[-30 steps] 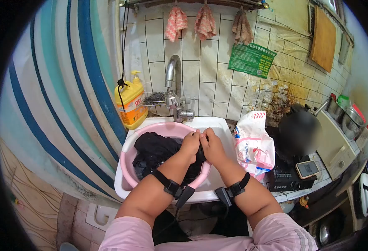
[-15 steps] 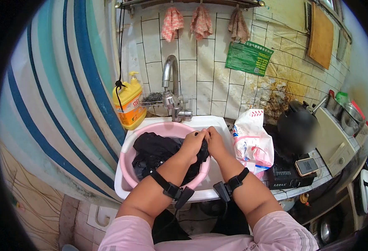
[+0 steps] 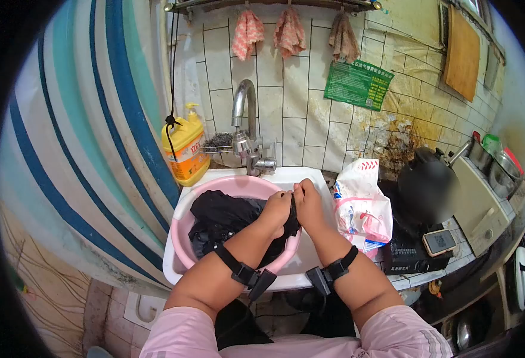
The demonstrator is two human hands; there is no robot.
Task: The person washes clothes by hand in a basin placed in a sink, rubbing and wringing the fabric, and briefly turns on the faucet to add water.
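Close together, both hands are clamped on a bunched length of black cloth (image 3: 294, 221), the left hand (image 3: 278, 210) and the right hand (image 3: 308, 203) curled around it side by side above the right rim of a round pink plastic basin (image 3: 182, 235). More black fabric (image 3: 223, 213) lies crumpled in the basin — whether it is one piece with the gripped part, I cannot tell. The basin sits in the left part of a white sink (image 3: 315, 176), with a curved chrome tap (image 3: 245, 107) standing behind it.

At the sink's back left corner stands a yellow pump jug with an orange label (image 3: 185, 149). On the right, just beside the sink, is a crumpled white plastic bag with pink and blue print (image 3: 364, 209). Beyond it, a black boxy stove (image 3: 405, 256) stands on a tiled worktop (image 3: 413, 278), a phone with a lit screen (image 3: 439, 241) lying on its right side — and a black pan, partly blurred (image 3: 426, 186), farther back.
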